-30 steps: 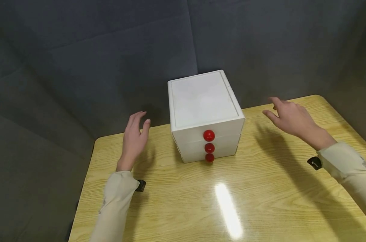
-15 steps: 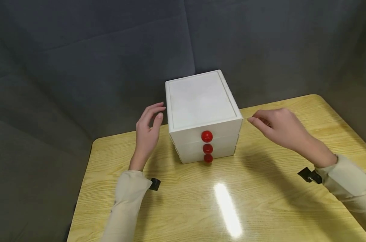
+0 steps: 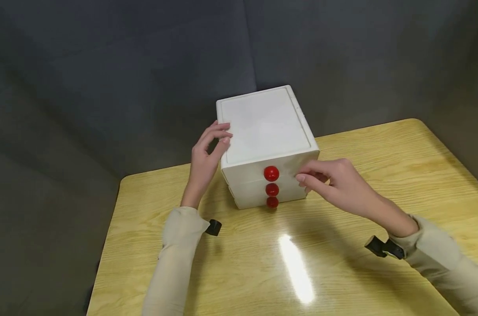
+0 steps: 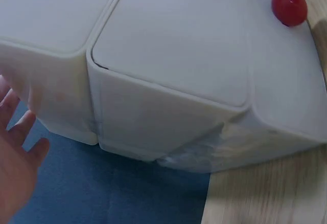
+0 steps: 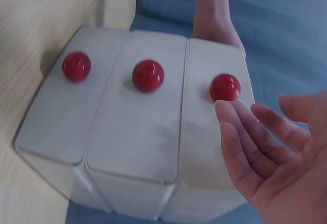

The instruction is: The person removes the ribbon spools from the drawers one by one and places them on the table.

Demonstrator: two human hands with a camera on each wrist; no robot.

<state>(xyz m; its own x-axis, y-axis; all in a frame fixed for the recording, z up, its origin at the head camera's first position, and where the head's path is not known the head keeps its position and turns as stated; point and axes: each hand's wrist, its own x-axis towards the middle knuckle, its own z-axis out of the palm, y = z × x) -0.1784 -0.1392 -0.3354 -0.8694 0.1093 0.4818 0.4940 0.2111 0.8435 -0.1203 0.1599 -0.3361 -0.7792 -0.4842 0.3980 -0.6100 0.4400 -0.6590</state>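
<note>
A white drawer box (image 3: 266,123) stands on the table, its three stacked drawers closed. Each drawer front carries a round red knob, the top knob (image 3: 271,173) being the largest in the head view. My left hand (image 3: 205,160) is at the box's left top edge, fingertips over the rim; whether they all touch cannot be told. In the left wrist view, the left hand (image 4: 18,152) shows loosely bent fingers beside the side wall. My right hand (image 3: 337,184) is at the right of the front, fingers partly bent. The right wrist view puts its fingertips beside the top knob (image 5: 225,87), holding nothing.
The middle knob (image 3: 272,189) and bottom knob (image 3: 272,202) sit below the top one. A wooden table (image 3: 239,259) carries the box, with a dark cloth (image 3: 144,79) hanging close behind. Black wrist devices (image 3: 213,228) poke out from both sleeves.
My left hand has moved right and up to the box's left edge. The right hand has come left and down from beyond the box to its front, fingers bending. The box stays put.
</note>
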